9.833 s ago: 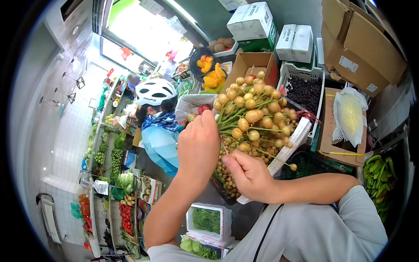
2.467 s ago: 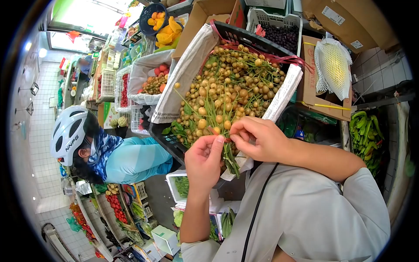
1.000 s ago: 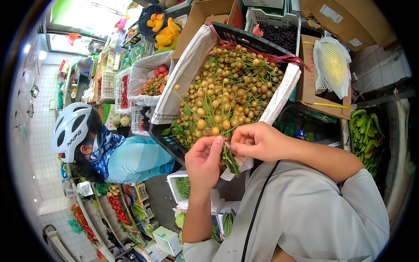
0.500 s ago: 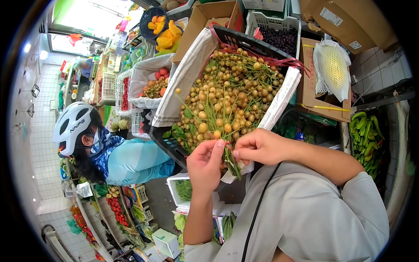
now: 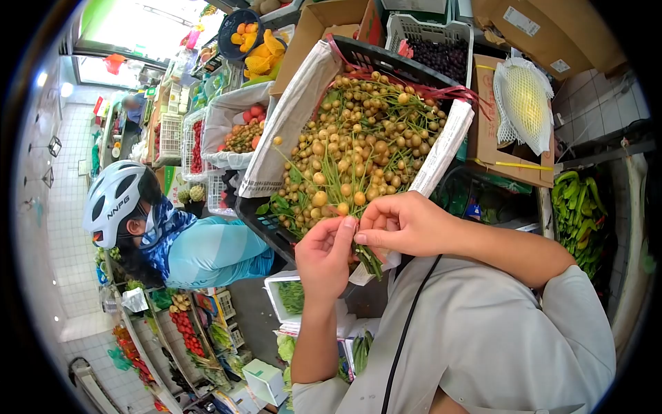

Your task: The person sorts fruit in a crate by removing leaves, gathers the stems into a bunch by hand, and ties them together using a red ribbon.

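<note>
A bunch of small, round, yellow-brown fruits (image 5: 319,199) on green stems, looking like wampees, lies over the near edge of a heap of the same fruit (image 5: 372,148). My left hand (image 5: 325,257) is closed around its stems, with the thumb on top. The cut stem ends (image 5: 369,262) stick out below, towards me. My right hand (image 5: 400,224) is closed in a pinch beside the left thumb, at the stems. What its fingertips hold is hidden. The heap fills a black crate (image 5: 265,228) lined with white woven sheet (image 5: 286,127).
A person in a white helmet (image 5: 117,203) and blue top stands left of the crate. Around it are a crate of dark grapes (image 5: 445,61), a cardboard box (image 5: 507,162) with a net-wrapped fruit (image 5: 527,103), green peppers (image 5: 579,214) and a lined basket of fruit (image 5: 231,162).
My right hand has shifted slightly up and left, closer to my left thumb. A reddish strip seen at the stems earlier is now hidden. My left hand keeps its grip.
</note>
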The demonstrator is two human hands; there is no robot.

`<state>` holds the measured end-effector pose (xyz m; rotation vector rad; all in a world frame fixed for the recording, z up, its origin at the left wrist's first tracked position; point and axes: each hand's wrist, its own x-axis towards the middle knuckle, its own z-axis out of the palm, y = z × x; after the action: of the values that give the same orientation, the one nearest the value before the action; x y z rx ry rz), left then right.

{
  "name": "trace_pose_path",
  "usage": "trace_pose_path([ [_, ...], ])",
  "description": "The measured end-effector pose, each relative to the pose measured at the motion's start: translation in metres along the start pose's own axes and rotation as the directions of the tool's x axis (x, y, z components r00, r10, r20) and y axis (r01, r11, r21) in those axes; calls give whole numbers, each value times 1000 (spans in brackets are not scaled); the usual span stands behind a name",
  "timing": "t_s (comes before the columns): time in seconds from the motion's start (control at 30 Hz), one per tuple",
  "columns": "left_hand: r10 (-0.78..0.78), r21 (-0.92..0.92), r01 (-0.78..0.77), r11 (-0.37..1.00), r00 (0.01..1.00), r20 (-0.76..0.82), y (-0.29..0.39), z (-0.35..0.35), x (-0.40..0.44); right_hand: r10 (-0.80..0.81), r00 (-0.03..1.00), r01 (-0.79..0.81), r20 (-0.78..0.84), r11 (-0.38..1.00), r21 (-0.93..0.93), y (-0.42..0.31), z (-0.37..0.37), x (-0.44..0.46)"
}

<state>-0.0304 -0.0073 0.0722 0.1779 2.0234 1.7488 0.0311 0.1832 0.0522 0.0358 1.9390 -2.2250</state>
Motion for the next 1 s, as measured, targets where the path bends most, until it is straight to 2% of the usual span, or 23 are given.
trace_pose_path([
  [0.03, 5, -8, -5, 1000, 1000, 7, -1, 0, 0, 0, 1000, 0, -1, 1000, 2, 5, 2, 1],
  [0.1, 9, -15, -9, 1000, 1000, 14, -1, 1, 0, 17, 1000, -22, 26, 980, 198, 17, 7, 5],
  [0.23, 13, -9, -13, 1000, 1000, 11, -3, -1, 0, 99, 995, -102, 24, 965, 240, 18, 3, 6],
  [0.33, 4, -1, -4, 1000, 1000, 13, -2, 0, 0, 73, 996, -63, -49, 982, 177, 18, -1, 4],
  [0.4, -12, -17, 12, 1000, 1000, 18, 0, 1, -1, 52, 992, -57, -116, 998, -37, 8, -3, 1],
  [0.43, -13, -19, 13, 1000, 1000, 18, 2, 3, -1, 52, 992, -57, -117, 998, -37, 7, -2, 1],
  [0.5, -13, -21, 13, 1000, 1000, 20, 3, 4, -1, -62, 985, 32, -160, 983, -182, 8, 0, 0],
  [0.63, 104, 57, -99, 993, 990, -91, -3, 8, -2, -130, 980, 100, -148, 976, -195, 9, 1, 2],
  [0.7, 149, 86, -138, 987, 981, -127, -7, 8, -2, -150, 975, 101, -167, 957, -272, 6, -1, 1],
  [0.77, 268, 185, -239, 953, 952, -149, -13, 6, 0, -191, 967, 132, -166, 941, -312, 9, -3, 2],
  [0.83, 300, 217, -264, 940, 942, -152, -17, 5, 1, -232, 959, 162, -164, 922, -353, 12, -6, 3],
  [0.9, 333, 250, -290, 924, 930, -154, -19, 5, 0, -314, 945, 261, -87, 889, -375, 13, -7, 3],
  [1.0, 325, 233, -286, 930, 933, -153, -20, 5, 1, -269, 962, 242, -41, 913, -329, 10, -7, 2],
])
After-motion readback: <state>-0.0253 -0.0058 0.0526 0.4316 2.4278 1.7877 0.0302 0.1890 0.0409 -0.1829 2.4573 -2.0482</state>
